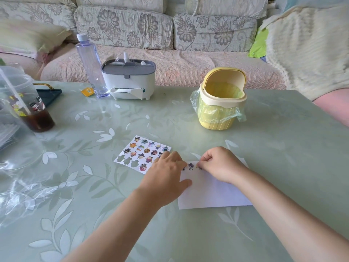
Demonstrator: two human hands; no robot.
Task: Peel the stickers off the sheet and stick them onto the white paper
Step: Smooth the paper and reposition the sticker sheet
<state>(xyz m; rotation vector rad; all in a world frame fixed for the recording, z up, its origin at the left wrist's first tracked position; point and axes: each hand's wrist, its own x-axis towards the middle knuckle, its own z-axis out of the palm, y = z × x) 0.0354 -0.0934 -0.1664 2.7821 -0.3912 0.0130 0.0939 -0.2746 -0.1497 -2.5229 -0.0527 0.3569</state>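
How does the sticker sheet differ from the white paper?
The sticker sheet is crowded with colourful stickers, with a few empty gaps; the white paper is mostly blank, with a few stickers along its far edge. The sheet lies askew; the paper sits squarer. Both lie flat on the table, the paper under the left hand, while the right hand pinches a sticker at its edge.

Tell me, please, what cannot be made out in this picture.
Head view: the sticker under the right hand, mostly covered by its fingers.
The white paper's left edge, under the left hand.
The sticker sheet's designs, too small.
The cup, cut off by the left edge.
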